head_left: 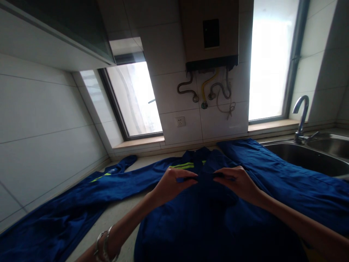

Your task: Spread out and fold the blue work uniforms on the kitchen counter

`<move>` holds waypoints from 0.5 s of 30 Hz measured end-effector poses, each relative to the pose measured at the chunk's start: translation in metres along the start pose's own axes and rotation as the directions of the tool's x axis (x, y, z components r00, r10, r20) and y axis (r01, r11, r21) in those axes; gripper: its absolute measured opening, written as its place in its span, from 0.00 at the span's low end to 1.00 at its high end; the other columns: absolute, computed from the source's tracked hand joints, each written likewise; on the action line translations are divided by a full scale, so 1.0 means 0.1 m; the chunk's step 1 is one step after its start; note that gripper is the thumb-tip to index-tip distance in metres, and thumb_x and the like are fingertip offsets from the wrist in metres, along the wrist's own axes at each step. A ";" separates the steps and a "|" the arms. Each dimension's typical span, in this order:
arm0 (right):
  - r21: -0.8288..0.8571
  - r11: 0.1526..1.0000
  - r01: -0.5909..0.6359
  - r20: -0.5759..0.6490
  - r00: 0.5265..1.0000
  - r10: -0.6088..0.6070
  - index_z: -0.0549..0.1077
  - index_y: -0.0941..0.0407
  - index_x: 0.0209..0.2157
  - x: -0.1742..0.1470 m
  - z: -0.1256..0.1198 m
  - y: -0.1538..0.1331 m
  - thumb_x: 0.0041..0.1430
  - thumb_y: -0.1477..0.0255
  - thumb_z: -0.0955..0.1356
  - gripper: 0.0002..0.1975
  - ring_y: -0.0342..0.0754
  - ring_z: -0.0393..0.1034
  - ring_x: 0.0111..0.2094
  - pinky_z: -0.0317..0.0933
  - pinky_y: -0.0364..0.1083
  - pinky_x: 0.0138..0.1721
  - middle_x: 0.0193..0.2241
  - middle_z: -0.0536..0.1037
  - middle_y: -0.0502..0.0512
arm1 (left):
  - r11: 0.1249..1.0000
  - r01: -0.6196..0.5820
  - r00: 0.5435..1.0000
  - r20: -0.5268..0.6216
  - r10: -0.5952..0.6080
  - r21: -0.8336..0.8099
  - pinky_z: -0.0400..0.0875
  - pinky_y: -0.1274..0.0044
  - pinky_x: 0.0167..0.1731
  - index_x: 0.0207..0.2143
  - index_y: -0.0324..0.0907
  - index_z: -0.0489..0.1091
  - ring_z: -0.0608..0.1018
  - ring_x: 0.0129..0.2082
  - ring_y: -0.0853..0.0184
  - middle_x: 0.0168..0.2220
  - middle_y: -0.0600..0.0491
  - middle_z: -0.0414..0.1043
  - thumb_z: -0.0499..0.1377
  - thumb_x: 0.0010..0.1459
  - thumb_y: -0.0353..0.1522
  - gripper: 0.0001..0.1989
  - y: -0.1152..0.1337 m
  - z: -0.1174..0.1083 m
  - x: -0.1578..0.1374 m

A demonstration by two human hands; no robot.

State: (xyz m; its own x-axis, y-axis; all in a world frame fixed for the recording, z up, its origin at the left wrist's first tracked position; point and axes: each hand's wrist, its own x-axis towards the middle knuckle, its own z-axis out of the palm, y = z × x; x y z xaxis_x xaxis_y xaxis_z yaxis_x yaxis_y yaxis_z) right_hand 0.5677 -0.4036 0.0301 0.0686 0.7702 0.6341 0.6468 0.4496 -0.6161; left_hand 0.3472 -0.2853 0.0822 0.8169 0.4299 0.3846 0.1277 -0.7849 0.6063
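Observation:
A dark blue jacket [174,222] with yellow-green stripes is spread on the countertop, one sleeve [141,178] stretched out to the left. Over its upper front, my left hand [171,183] pinches a bit of the dark cloth between thumb and fingers. Facing it a short gap away, my right hand [238,180] pinches another bit of the same cloth. The cloth between the two pinches is dark, so its exact edge is hard to make out. Silver bangles [105,245] circle my left wrist.
More blue cloth [286,178] lies on the right, beside the steel sink [289,151] and its faucet [301,116]. Another blue garment part [49,225] covers the left. Pale countertop [109,222] shows between. A water heater [211,32] hangs on the tiled wall between two windows.

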 end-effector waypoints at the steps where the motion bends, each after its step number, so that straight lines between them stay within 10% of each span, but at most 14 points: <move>1: 0.021 1.000 -0.009 0.005 1.000 0.008 0.78 0.58 0.37 -0.01 -0.01 -0.01 0.56 0.58 0.67 0.18 0.41 0.68 0.22 0.66 0.40 0.27 0.21 0.75 0.49 | 1.000 -0.008 1.000 -0.006 0.008 -0.003 0.71 0.82 0.36 0.39 0.42 0.78 0.79 0.35 0.68 0.35 0.53 0.79 0.61 0.55 0.35 0.11 -0.01 0.00 0.00; 15: 0.265 0.918 -0.297 0.331 0.922 0.202 0.74 0.56 0.48 -0.07 0.05 -0.04 0.48 0.62 0.73 0.25 0.48 0.72 0.39 0.68 0.44 0.41 0.40 0.78 0.53 | 0.970 -0.239 0.966 -0.097 0.241 0.036 0.70 0.82 0.36 0.37 0.40 0.76 0.78 0.33 0.69 0.33 0.52 0.78 0.57 0.60 0.32 0.08 -0.05 0.15 -0.02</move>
State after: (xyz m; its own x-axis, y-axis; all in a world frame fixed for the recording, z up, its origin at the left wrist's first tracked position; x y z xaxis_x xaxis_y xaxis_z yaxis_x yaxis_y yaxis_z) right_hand 0.5606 -0.4091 0.0257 -0.0572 0.9506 0.3051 0.3719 0.3039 -0.8771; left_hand 0.3536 -0.2889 0.0677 0.7651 0.2690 0.5851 -0.0507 -0.8806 0.4712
